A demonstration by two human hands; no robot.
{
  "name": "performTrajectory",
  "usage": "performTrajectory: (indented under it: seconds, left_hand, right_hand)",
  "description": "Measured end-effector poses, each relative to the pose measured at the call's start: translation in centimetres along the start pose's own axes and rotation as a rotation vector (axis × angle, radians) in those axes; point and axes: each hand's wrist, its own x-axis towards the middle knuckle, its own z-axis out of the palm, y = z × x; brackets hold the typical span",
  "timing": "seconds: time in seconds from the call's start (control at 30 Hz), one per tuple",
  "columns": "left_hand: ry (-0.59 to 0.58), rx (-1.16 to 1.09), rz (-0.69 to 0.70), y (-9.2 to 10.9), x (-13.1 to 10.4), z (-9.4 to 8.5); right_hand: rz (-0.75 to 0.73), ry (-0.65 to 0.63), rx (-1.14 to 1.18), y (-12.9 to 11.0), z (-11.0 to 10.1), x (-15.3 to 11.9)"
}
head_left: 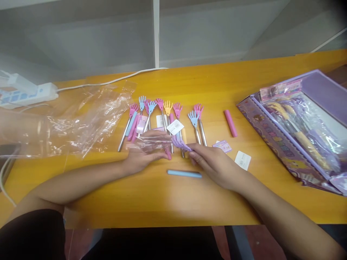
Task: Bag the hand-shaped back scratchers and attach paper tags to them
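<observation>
My left hand [143, 155] is closed on a clear plastic wrapper [155, 142], with a pink piece showing by its thumb. Between my hands is a purple hand-shaped scratcher head [180, 143], pinched at its right end by the fingers of my right hand [208, 160]. Beyond them lie several scratchers with metal rods and pink, blue and yellow heads, among them a blue one [193, 118] and a yellow one [168, 107]. A white card [175, 127] rests on the rods. Nearer me, a blue tube [184, 173] lies flat on the table.
Clear plastic bags [89, 122] spread over the left side, by a white power strip [40, 94] with a cable. A pink tube [230, 123], a printed card [222, 146] and a white card [242, 160] lie at the right. Farther right, an open purple box [282, 144] holds wrapped scratchers.
</observation>
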Motion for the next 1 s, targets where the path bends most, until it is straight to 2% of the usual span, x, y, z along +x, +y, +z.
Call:
performTrajectory:
  seconds: [0.1,0.27,0.47,0.63,0.83,1.0]
  left_hand:
    - [-0.037,0.053,-0.015,0.2,-0.1,0.0]
    - [-0.116,0.066,0.044,-0.2,-0.3,-0.2]
    - [-0.204,0.050,0.021,-0.1,-0.4,-0.1]
    - [-0.273,0.132,0.003,0.0,-0.8,0.0]
    - [-0.247,0.070,-0.042,-0.8,-0.8,-0.2]
    - [-0.241,0.146,-0.093,-0.5,-0.6,-0.2]
  right_hand:
    - [0.036,-0.063,0.171,-0.3,-0.4,0.0]
    - [0.052,-0.190,0.393,0.0,-0.3,-0.2]
    - [0.088,-0.260,0.419,-0.1,-0.2,0.0]
    - [0.110,-0.185,0.409,-1.1,0.8,0.3]
    - [0.136,-0.036,0.466,-1.3,2.5,0.0]
    - [0.155,0.051,0.503,-1.1,3.3,-0.1]
